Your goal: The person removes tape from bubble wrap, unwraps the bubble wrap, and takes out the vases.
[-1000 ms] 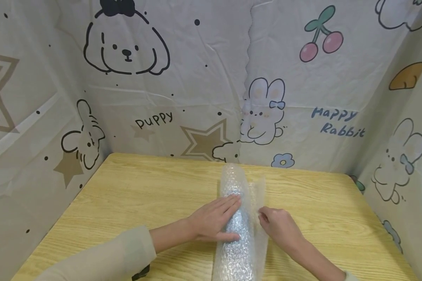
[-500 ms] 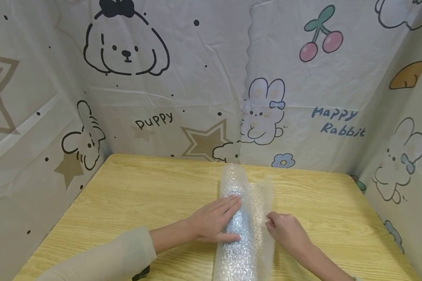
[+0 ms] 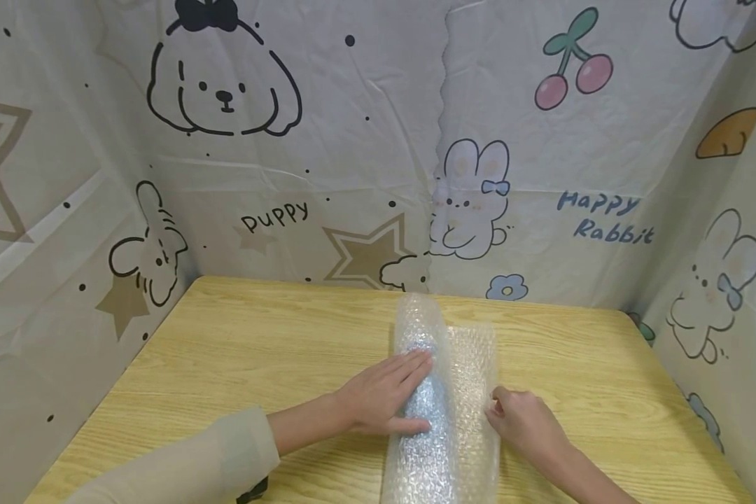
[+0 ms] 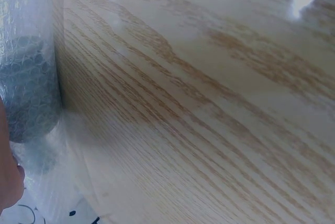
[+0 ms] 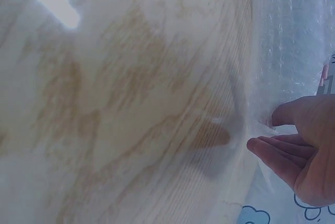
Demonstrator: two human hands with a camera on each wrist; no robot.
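Observation:
A long roll of clear bubble wrap (image 3: pixel 418 455) lies lengthwise on the table, around a bluish cylindrical object (image 4: pixel 29 88) seen through the layers; its exact kind cannot be told. My left hand (image 3: pixel 384 395) rests on top of the roll, fingers extended and thumb spread. A loose flap of the wrap (image 3: pixel 472 378) extends to the right of the roll. At that flap's outer edge, my right hand (image 3: pixel 529 423) pinches the wrap. In the right wrist view, the thumb and fingers of the right hand (image 5: pixel 309 150) meet at the thin plastic edge.
The wood-grain table (image 3: pixel 258 329) is bounded at the back and sides by a pale curtain (image 3: pixel 353 140) printed with cartoon animals. Something small and black (image 3: pixel 252 491) shows beneath the left sleeve (image 3: pixel 227 455).
My right hand has moved to the right, drawing the flap of bubble wrap out wider from the roll. The left hand has stayed in place on the roll.

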